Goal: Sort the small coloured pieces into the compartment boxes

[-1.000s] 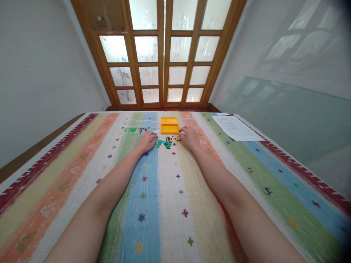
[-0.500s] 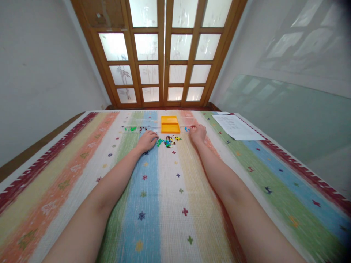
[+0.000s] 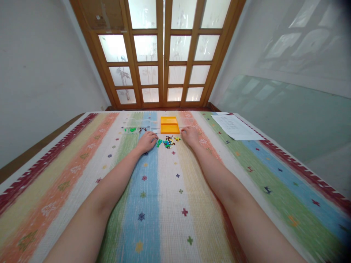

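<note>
Small coloured beads or bricks (image 3: 168, 141), green, blue, brown and yellow, lie in a loose pile at the far middle of the table. Just left of the pile my left hand (image 3: 148, 141) rests on the cloth, fingers loosely bent and open, nothing visible in them. My right hand (image 3: 190, 136) is at the pile's right side, close to the near right corner of an open yellow box (image 3: 170, 129). Its fingers reach left, slightly apart, and I make out nothing in them. Beyond my left hand, green pieces (image 3: 133, 129) and brown pieces (image 3: 142, 129) sit in separate groups.
A clear, see-through tray or sheet seems to lie under the sorted groups, its edges faint. Printed paper (image 3: 236, 126) lies at the back right. The striped tablecloth (image 3: 170, 204) covers the table, with glazed wooden doors (image 3: 164, 65) behind it.
My right hand has moved left, from beside the small blue pieces to the box's corner and the pile's edge. It now hides where those blue pieces were. My left hand stays put.
</note>
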`<state>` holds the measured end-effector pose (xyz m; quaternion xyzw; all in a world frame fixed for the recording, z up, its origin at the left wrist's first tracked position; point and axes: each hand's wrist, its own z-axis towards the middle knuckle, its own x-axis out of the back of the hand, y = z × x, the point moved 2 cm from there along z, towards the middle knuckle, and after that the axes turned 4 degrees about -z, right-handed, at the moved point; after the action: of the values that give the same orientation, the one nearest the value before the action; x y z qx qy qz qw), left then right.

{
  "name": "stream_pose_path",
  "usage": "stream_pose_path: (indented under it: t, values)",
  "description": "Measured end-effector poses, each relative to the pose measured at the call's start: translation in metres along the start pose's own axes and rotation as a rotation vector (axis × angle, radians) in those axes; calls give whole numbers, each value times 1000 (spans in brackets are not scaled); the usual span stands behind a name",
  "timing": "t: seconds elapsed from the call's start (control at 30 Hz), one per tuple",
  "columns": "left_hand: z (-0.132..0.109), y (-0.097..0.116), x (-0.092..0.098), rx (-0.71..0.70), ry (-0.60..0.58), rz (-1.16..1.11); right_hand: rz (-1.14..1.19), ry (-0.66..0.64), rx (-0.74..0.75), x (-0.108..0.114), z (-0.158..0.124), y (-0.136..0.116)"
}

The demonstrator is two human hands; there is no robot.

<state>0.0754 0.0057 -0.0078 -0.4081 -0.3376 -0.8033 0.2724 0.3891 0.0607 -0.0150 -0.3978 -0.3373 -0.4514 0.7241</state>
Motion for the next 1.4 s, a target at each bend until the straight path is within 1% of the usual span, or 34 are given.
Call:
stream_pose_path:
  t: [0.2,0.33,0.4,0.47,0.57,0.63,0.7,0.77,0.87,1.0,1.17,1.4]
  values:
    - [0,1,0,-4,-9,2,-19,-15,9,5,-2,-3]
    - [-1,2,0,-12,-3,3,-7,37,41,14,-5,-13]
    - [-1,2,0,-17,3,-3,2,34,119,17,-7,-24]
    - [-1,1,-1,-28,9,-7,15,-33,235,19,-11,-38]
    - [-1,2,-2,-33,10,-10,28,-115,360,16,-16,-60]
    - [0,2,-2,-20,-1,-8,32,-156,425,13,-19,-71]
    - [0,3,-2,-2,-13,-5,34,-200,461,10,-20,-77]
    - [0,3,-2,7,-19,-2,37,-235,465,7,-20,-78]
    - [0,2,-3,-7,-13,-5,38,-250,450,5,-20,-75]
    - [-1,0,-5,-27,1,-13,44,-244,455,6,-18,-74]
    - [-1,-1,-6,-27,-4,1,54,-242,536,11,-19,-80]
    - [0,-1,-5,-15,-15,-2,42,-216,555,10,-22,-82]
